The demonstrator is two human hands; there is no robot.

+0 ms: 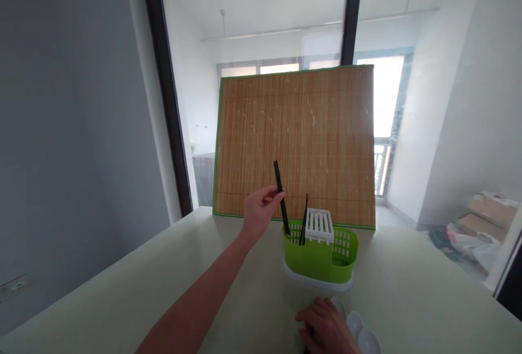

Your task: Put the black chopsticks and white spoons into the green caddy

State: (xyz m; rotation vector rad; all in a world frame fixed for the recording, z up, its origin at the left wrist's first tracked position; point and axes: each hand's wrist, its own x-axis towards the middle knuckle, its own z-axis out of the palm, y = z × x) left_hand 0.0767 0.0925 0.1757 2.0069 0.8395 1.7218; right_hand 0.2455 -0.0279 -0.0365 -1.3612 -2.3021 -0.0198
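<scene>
My left hand (261, 210) pinches a pair of black chopsticks (279, 180) near the middle. They stand nearly upright, their lower ends inside the left compartment of a green utensil holder (308, 260). More black chopsticks (305, 215) lean in that holder, beside its white slotted piece (319, 224). A white base sits under the holder. At the bottom edge my right hand (326, 325) rests low over the table with curled fingers. Something dark shows under it, mostly hidden. White spoons (355, 324) lie just to its right, one partly behind the fingers.
The pale table (240, 299) carries all of this. A bamboo mat (293, 142) with green edging stands upright at the back, against a glass partition with dark frames. Cardboard boxes (487, 215) and bags lie beyond the glass at right.
</scene>
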